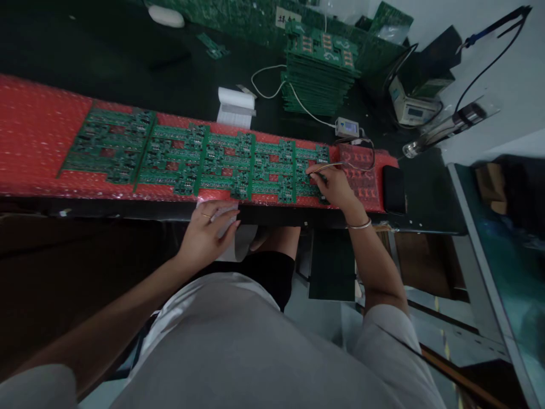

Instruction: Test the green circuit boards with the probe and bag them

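Observation:
My right hand (334, 184) is over the rightmost green circuit board panel (300, 179). Its fingers pinch the end of a thin cable (330, 166) against the board; the tip itself is too small to make out. That cable runs to a small white device with a lit screen (347, 127). At the table's front edge, my left hand (206, 227) rests with fingers and thumb apart over a whitish paper strip (227, 234), which hangs down and curls below the edge. Several more circuit board panels (170, 150) lie in a row on red bubble wrap (34, 136).
A tall stack of green boards (319, 74) stands at the back. Before it lies a white paper roll (236, 105). A black phone-like object (394, 189) sits right of the wrap. Boxed instruments (413, 108) and a metal cylinder (447, 130) are at the right. A white mouse-like object (166, 16) lies far left.

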The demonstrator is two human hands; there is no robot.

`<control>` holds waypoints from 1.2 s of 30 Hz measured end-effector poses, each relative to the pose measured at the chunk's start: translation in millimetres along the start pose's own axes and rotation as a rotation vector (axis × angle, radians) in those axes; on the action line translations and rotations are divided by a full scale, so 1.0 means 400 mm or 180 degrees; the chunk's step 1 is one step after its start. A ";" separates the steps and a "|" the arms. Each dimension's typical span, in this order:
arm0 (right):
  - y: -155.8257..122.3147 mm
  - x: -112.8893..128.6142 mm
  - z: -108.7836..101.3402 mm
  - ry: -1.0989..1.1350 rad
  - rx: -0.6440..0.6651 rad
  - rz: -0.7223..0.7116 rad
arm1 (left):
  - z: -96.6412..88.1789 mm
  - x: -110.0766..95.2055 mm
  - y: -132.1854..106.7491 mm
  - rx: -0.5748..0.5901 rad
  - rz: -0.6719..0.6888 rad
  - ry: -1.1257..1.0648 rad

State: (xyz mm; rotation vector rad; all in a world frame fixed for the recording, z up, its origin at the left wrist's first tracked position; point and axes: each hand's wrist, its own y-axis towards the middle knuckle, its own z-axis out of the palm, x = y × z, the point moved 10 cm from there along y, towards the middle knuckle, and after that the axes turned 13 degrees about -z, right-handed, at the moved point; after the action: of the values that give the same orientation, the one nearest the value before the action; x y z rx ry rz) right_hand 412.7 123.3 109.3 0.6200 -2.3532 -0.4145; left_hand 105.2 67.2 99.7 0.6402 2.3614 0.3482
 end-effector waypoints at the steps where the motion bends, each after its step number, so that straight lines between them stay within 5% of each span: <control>1: 0.000 0.001 0.001 -0.0015 0.0010 -0.0022 | -0.014 0.017 -0.001 -0.0065 -0.0058 -0.0002; 11: 0.001 0.006 0.009 -0.0175 0.0107 -0.0069 | -0.041 0.093 -0.034 -0.0174 -0.0284 -0.0065; 21: -0.022 -0.019 0.004 -0.0202 -0.0467 0.0114 | 0.047 0.134 -0.062 0.0404 -0.0344 -0.0136; 31: -0.023 -0.019 0.005 -0.0198 -0.0518 0.0202 | 0.051 0.131 -0.077 -0.0024 -0.0307 0.0070; 36: -0.025 -0.025 0.007 -0.0226 -0.0491 0.0225 | 0.005 0.100 -0.079 0.0085 -0.0336 -0.0157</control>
State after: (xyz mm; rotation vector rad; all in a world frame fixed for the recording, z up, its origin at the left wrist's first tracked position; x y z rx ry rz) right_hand 420.8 120.7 97.5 0.4550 -2.3749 -0.5883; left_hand 68.8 61.7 64.4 0.5279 2.3454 0.2520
